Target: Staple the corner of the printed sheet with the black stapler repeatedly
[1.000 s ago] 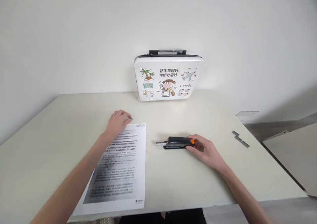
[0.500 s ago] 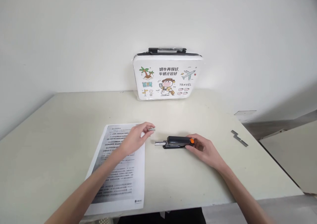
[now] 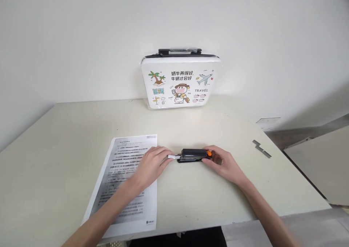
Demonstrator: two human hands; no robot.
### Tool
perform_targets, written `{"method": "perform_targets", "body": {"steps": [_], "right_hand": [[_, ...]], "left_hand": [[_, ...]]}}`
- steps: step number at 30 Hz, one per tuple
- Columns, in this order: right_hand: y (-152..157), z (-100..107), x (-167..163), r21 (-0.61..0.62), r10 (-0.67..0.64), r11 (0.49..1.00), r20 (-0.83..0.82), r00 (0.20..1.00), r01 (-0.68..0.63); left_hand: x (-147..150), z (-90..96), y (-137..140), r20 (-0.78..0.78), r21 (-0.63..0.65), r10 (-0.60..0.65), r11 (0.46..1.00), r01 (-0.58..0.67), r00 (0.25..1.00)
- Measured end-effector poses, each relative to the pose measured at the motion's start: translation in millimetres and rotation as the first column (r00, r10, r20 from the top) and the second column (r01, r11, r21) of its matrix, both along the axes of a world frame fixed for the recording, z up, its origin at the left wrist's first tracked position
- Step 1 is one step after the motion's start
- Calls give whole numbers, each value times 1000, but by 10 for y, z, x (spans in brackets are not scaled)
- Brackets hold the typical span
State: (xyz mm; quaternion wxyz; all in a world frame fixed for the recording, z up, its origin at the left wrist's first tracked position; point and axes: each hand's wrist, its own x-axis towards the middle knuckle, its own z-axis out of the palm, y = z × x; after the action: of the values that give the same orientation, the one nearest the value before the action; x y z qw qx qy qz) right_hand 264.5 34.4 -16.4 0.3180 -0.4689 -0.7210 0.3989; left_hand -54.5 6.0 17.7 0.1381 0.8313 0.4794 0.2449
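- The stapler (image 3: 194, 155) lies flat on the table (image 3: 68, 130), a little right of centre and near the front edge, with its long axis running left to right.
- A pale metal tray (image 3: 174, 156) sticks out of the stapler's left end, pointing at the left hand; the orange tab (image 3: 208, 153) marks its right end.
- The left hand (image 3: 151, 164) is just left of the stapler, fingers drawn together, the fingertips (image 3: 167, 157) pinching at the outer end of that tray. Whether a strip of staples sits between them cannot be told; the spot is too small.
- The right hand (image 3: 223, 164) is at the opposite end, its fingers curled around the stapler's right end by the orange tab, resting on the table.
- So the stapler lies between the two hands along one line; both touch it, the left at the open tray end, the right at the back.
- The left forearm crosses a printed sheet (image 3: 128, 181) lying just left of the stapler, apart from it.
- Two loose staple strips (image 3: 261, 148) lie well apart near the table's right edge, nearer the right hand.
- A white case (image 3: 180, 81) with cartoon prints stands upright at the far side against the wall.
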Motion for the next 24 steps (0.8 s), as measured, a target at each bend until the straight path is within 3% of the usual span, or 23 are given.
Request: {"method": "perform_targets", "body": {"steps": [18,24], "right_hand": [[1,25,-6,8,1,1000,4,1000,-1],[15,14,5,13,5,1000,14,1000,-5]], "left_hand": [[116,-26,-9,-35,20,45,999,-44,998],[-129,10,13,14,-86,7,996,-5,1000]]}}
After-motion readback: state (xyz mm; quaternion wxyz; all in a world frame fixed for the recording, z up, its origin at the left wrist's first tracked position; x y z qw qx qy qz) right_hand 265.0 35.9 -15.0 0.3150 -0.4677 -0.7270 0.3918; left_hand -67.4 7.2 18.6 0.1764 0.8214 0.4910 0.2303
